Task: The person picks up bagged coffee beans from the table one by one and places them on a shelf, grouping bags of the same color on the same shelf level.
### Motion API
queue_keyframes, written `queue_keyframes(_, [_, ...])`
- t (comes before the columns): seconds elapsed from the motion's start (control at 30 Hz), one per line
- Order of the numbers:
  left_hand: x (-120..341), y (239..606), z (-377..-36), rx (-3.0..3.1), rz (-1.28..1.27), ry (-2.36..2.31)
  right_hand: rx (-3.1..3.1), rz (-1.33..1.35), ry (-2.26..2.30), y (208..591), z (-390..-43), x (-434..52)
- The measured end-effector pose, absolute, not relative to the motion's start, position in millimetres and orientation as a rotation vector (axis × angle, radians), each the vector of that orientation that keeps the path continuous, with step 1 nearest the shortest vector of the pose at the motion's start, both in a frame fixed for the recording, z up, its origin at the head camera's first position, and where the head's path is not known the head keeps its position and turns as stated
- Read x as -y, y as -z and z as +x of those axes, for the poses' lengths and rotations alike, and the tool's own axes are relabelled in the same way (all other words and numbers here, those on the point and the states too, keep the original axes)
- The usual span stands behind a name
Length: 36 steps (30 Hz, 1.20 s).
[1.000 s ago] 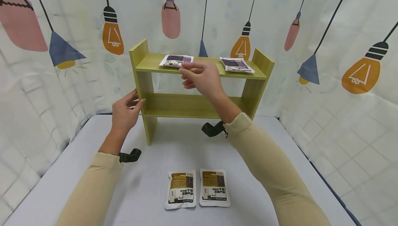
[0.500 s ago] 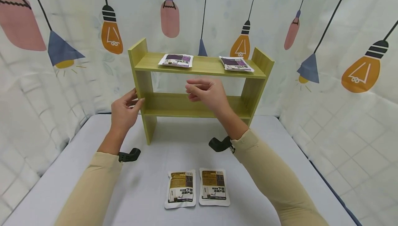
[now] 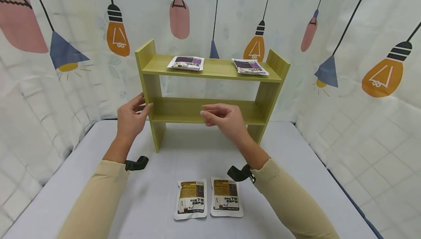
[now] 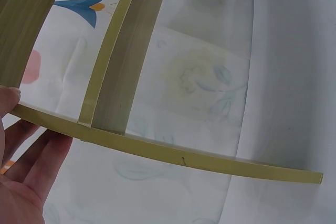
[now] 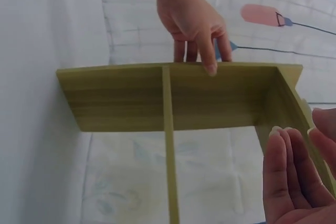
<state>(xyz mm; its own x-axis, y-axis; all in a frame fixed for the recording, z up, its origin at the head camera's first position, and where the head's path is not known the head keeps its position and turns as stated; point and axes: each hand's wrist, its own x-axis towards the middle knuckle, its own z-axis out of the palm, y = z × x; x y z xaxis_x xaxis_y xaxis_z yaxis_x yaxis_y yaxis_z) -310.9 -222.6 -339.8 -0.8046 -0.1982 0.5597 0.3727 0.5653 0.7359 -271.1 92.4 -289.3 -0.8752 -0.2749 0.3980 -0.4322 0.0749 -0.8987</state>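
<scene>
My left hand holds the left side panel of a yellow-green wooden shelf, its thumb on the front edge and its fingers behind on the outer face. In the left wrist view the fingers lie along the outside of that panel. My right hand is in the air in front of the lower board, holding nothing; thumb and fingers are apart in the right wrist view. On the top board lie two white pouches with purple labels, a left pouch and a right pouch.
Two more pouches lie flat side by side on the white table, a left brown-labelled pouch and a right brown-labelled pouch. Behind the shelf hangs a curtain printed with lamps. Each wrist wears a black camera mount.
My right hand has come down and slightly right, away from the left pouch on the top board to in front of the lower board. The left hand has stayed on the side panel.
</scene>
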Motion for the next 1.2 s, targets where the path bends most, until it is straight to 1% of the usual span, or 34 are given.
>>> queue_keyframes(0.17, [223, 340, -312, 2.188, -0.14, 1.226, 2.203, 0.733, -1.926, 308, -264, -100])
queue_keyframes(0.57, [223, 340, -310, 2.196, -0.142, 1.227, 2.289, 0.637, -1.877, 351, -237, -122])
queue_keyframes(1.2, [223, 340, -311, 2.184, -0.144, 1.232, 2.338, 0.381, -1.99, 414, -206, -146])
